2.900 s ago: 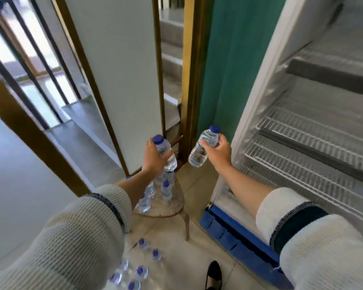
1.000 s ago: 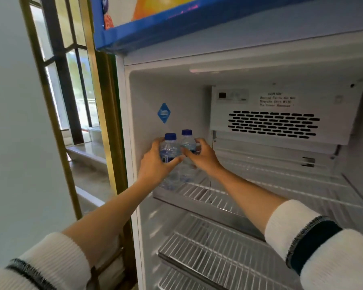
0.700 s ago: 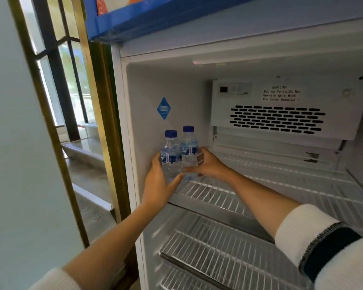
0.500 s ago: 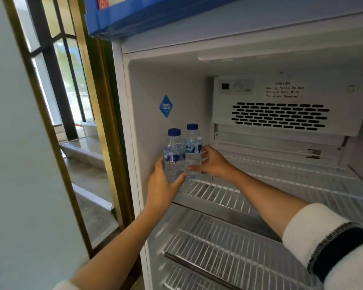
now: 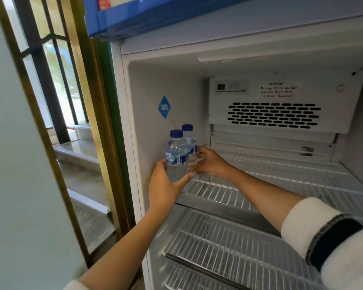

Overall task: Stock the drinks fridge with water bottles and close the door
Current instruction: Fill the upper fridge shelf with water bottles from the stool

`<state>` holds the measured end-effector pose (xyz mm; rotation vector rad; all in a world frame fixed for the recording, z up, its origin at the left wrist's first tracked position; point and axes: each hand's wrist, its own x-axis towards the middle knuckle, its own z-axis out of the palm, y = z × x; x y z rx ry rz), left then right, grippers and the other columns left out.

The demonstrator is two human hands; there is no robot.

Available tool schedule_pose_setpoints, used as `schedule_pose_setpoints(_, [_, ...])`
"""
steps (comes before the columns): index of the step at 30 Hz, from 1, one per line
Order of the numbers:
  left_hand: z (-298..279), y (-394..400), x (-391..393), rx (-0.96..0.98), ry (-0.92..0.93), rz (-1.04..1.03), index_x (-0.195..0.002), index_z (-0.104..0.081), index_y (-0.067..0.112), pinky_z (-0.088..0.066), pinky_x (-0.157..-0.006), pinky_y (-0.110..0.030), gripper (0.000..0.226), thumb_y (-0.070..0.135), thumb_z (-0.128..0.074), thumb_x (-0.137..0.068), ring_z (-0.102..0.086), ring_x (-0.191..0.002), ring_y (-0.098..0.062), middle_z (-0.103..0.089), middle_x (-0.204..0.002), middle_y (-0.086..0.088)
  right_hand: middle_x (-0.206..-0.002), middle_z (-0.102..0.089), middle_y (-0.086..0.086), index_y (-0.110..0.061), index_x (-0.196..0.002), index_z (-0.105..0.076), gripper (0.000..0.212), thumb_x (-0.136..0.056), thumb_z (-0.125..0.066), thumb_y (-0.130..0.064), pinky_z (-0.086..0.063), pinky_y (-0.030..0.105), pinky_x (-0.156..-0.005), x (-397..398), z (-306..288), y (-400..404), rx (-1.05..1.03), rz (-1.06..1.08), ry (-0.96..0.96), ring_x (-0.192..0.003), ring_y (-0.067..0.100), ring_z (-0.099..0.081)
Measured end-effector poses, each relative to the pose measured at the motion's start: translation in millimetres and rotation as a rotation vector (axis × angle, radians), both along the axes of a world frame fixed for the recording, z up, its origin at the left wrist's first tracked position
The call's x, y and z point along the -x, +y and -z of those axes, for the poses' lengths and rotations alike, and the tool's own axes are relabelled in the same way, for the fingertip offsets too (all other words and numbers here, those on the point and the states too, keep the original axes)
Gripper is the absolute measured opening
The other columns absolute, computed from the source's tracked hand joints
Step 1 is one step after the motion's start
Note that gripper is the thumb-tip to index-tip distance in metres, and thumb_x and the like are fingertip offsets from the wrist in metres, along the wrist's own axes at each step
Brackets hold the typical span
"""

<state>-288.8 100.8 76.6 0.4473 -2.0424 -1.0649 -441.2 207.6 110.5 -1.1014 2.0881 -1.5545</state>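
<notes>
Water bottles: two, blue-capped, upright on the fridge's top wire shelf (image 5: 260, 181), far left against the side wall. Our left hand (image 5: 166, 185) wraps the front bottle (image 5: 176, 155) low down; our right hand (image 5: 210, 162) curls round the rear bottle (image 5: 190, 141). Bottles touch. Lower shelf (image 5: 228, 243) beneath.

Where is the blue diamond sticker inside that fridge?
In the head view, the blue diamond sticker is on the fridge's left inner wall, just above and left of the two water bottles.
</notes>
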Motion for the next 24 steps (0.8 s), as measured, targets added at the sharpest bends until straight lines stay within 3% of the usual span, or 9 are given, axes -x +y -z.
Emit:
schedule_pose_setpoints(5, [0,-2,-4,0.074,-0.034,0.035,-0.131,-0.045,0.018,-0.052,-0.094,-0.036,0.088,0.071,-0.065,-0.063,-0.057,-0.114,-0.014,-0.058,-0.126,0.003,-0.126,-0.056,0.010,-0.015,-0.130,-0.050,0.065,-0.073,-0.080,-0.007,-0.056,0.045,-0.088,3,-3,-1,-0.060,-0.032,-0.036,-0.107,0.028,-0.064])
schedule_pose_setpoints(9, [5,-5,-14,0.080,-0.002,0.178,-0.138,-0.042,0.023,-0.049,-0.100,-0.037,0.063,0.053,-0.059,-0.085,-0.055,-0.118,-0.008,-0.056,-0.132,0.007,-0.132,-0.055,0.006,-0.016,-0.134,-0.049,0.074,-0.069,-0.083,-0.008,-0.053,0.045,-0.093,9,-3,-3,-0.132,-0.067,-0.019,-0.106,0.023,-0.065])
schedule_pose_setpoints(12, [6,-8,-18,0.071,0.007,0.211,-0.134,-0.043,0.027,-0.050,-0.099,-0.034,0.050,0.035,-0.064,-0.090,-0.057,-0.114,-0.003,-0.058,-0.128,0.012,-0.131,-0.058,0.000,-0.020,-0.130,-0.052,0.074,-0.065,-0.086,-0.006,-0.048,0.046,-0.101,12,1,-4,-0.176,-0.090,-0.019,-0.114,0.019,-0.060])
schedule_pose_setpoints(17, [7,-3,-15,0.055,0.034,0.097,-0.130,-0.052,0.018,-0.052,-0.097,-0.037,0.066,0.054,-0.065,-0.076,-0.060,-0.110,-0.009,-0.063,-0.123,0.004,-0.126,-0.063,0.000,-0.021,-0.126,-0.055,0.072,-0.064,-0.086,-0.004,-0.048,0.045,-0.102,10,1,-3,-0.162,-0.081,-0.019,-0.116,0.019,-0.061])
schedule_pose_setpoints(21, [9,1,-9,0.047,0.046,0.020,-0.128,-0.055,0.020,-0.051,-0.097,-0.036,0.063,0.051,-0.071,-0.076,-0.058,-0.110,-0.010,-0.063,-0.120,0.005,-0.126,-0.063,0.003,-0.017,-0.131,-0.053,0.073,-0.066,-0.084,-0.001,-0.048,0.042,-0.101,8,1,-2,-0.149,-0.076,-0.018,-0.116,0.019,-0.060])
schedule_pose_setpoints(24, [12,-3,-7,0.052,0.021,0.013,-0.127,-0.055,0.021,-0.053,-0.093,-0.039,0.076,0.069,-0.065,-0.068,-0.060,-0.108,-0.011,-0.064,-0.118,0.006,-0.126,-0.063,0.003,-0.016,-0.132,-0.053,0.073,-0.067,-0.083,0.000,-0.050,0.040,-0.099,7,2,-1,-0.138,-0.077,-0.018,-0.115,0.019,-0.061])
